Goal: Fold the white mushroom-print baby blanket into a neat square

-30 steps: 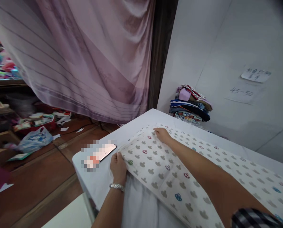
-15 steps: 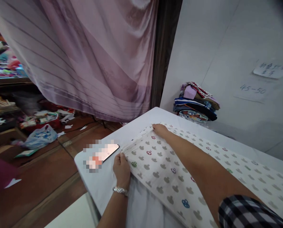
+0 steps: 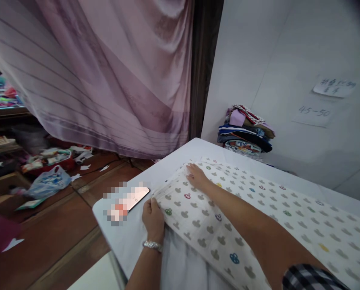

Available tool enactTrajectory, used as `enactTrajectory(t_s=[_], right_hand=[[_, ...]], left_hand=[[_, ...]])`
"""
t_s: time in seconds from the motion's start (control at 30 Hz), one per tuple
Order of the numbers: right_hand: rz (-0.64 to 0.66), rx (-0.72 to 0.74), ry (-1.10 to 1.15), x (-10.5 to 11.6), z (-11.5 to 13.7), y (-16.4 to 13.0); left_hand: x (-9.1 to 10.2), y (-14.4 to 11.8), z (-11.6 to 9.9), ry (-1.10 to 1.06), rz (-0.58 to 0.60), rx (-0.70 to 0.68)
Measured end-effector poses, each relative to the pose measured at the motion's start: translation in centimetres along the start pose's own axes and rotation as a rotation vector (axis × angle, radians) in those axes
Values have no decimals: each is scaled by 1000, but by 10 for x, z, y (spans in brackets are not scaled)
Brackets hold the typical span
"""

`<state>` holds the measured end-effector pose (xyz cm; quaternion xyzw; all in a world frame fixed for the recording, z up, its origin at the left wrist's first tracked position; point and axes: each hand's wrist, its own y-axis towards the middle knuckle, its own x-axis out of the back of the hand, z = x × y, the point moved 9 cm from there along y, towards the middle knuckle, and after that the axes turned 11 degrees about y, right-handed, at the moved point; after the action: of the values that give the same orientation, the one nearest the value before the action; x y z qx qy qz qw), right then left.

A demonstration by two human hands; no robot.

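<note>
Seen from above at a white-covered surface (image 3: 174, 165): printed cotton cloth (image 3: 258, 213), cream with small grey, red, blue and green clover-like motifs, spread lengthwise from the near corner toward 3 o'clock. Left hand (image 3: 153, 217), silver bracelet at the wrist, planted at the cloth's near-left corner, at about 7 o'clock in the frame, fingers curled and pinching the folded edge between thumb and fingertips. Right hand (image 3: 197, 177) stretched forward at about 12 o'clock of the left, forearm crossing the cloth diagonally, palm down, fingers extended and flat, pressing the fabric near its far-left edge and gripping nothing. Checked sleeve (image 3: 315, 278) just visible at the lower right. Phone (image 3: 128, 201), partly blurred, lying on the surface just beside the left hand, at its 10 o'clock, clear of the cloth. White fabric hanging over the surface's front edge below the left wrist. Stack of folded fabrics (image 3: 245, 135) against the white wall at 1 o'clock, well apart from both hands. Mauve striped curtain (image 3: 107, 76) filling the upper left, with a blue plastic bag (image 3: 47, 181) and scattered scraps on the wooden floor at 9 o'clock.
</note>
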<state>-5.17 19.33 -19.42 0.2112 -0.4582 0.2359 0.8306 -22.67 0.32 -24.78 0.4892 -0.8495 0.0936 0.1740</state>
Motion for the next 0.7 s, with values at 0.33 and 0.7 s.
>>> enactTrajectory(t_s=[0.33, 0.7], right_hand=[[90, -114, -12, -5, 4, -64], [-44, -125, 100, 14, 38, -196]], left_hand=[[1, 1, -8, 50, -11, -57], [3, 7, -23, 209, -46, -137]])
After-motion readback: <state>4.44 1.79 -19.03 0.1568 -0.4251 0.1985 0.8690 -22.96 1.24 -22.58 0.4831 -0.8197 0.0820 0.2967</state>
